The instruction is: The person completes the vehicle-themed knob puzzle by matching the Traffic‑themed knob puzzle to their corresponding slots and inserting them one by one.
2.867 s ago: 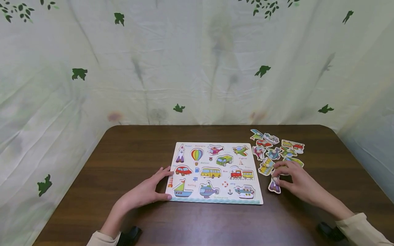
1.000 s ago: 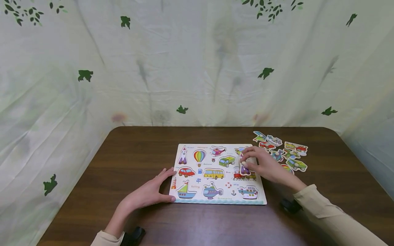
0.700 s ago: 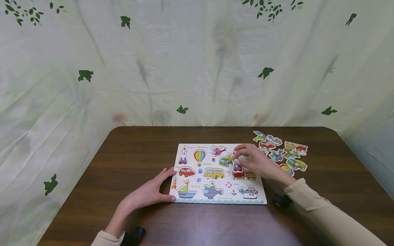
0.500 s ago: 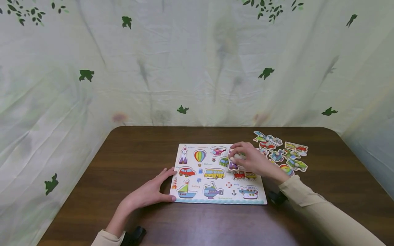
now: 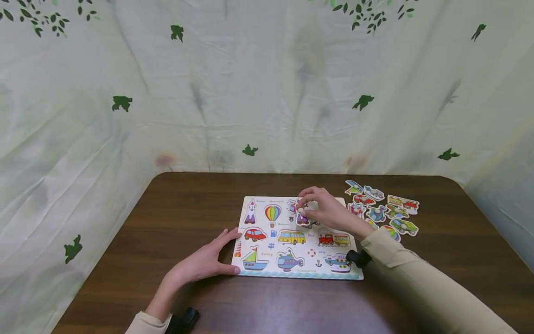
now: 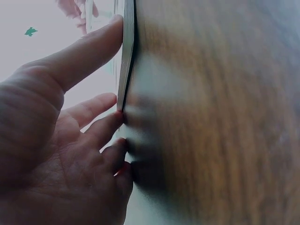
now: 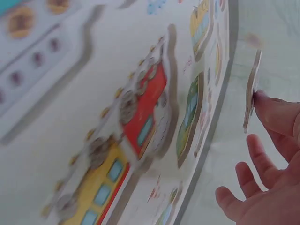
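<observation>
My right hand (image 5: 323,209) pinches a purple-and-white rocket puzzle piece (image 5: 302,220) by its small knob. In the head view the piece overlaps the helicopter and green truck pictures of the puzzle board (image 5: 292,275). The right wrist view has this rocket piece (image 7: 251,89) edge-on, raised off the board, between thumb and fingers. At the board's left edge rests my left hand (image 5: 199,262), fingers fairly straight. Seen from the left wrist, its thumb lies against the board's rim (image 6: 126,61) and the fingertips touch the side. A rocket picture (image 5: 250,213) sits in the board's upper left corner.
Several loose vehicle pieces lie to the board's right, among them a red car (image 5: 364,199), a train (image 5: 403,203), a green truck (image 5: 403,227) and a balloon (image 5: 392,233) near my right sleeve (image 5: 400,260). A patterned curtain (image 5: 267,116) hangs behind the brown table (image 5: 200,195).
My right hand picked up the rocket piece beside the pile and carried it left over the board, from the train area towards the helicopter. The left hand stays at the board's edge.
</observation>
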`<state>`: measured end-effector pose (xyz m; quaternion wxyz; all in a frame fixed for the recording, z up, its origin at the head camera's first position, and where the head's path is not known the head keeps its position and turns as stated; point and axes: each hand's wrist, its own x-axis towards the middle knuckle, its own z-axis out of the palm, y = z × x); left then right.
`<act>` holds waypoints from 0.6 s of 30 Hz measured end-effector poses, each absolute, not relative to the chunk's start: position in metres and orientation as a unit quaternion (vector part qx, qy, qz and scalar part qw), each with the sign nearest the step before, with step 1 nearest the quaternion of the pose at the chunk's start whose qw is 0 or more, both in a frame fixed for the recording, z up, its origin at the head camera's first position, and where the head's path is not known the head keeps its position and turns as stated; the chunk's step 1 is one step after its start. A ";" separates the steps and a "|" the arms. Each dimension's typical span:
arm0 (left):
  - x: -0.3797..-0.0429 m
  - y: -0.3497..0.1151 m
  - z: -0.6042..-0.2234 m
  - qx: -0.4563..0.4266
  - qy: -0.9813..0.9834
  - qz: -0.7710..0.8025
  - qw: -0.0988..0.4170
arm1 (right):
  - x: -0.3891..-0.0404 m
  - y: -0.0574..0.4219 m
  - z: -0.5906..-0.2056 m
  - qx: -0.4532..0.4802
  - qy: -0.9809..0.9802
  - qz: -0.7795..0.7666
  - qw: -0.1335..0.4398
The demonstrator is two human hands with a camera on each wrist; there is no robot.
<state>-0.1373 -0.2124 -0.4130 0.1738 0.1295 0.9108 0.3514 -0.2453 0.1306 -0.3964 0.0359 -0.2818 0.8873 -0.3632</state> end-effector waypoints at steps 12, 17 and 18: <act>-0.138 -0.213 -0.415 0.127 0.910 0.354 0.173 | -0.257 0.102 -0.397 -0.305 0.877 -0.370 0.036; -0.138 -0.213 -0.415 0.127 0.910 0.355 0.171 | -0.262 0.089 -0.398 -0.316 0.872 -0.371 0.036; -0.137 -0.213 -0.415 0.128 0.910 0.356 0.170 | -0.263 0.087 -0.399 -0.315 0.872 -0.373 0.040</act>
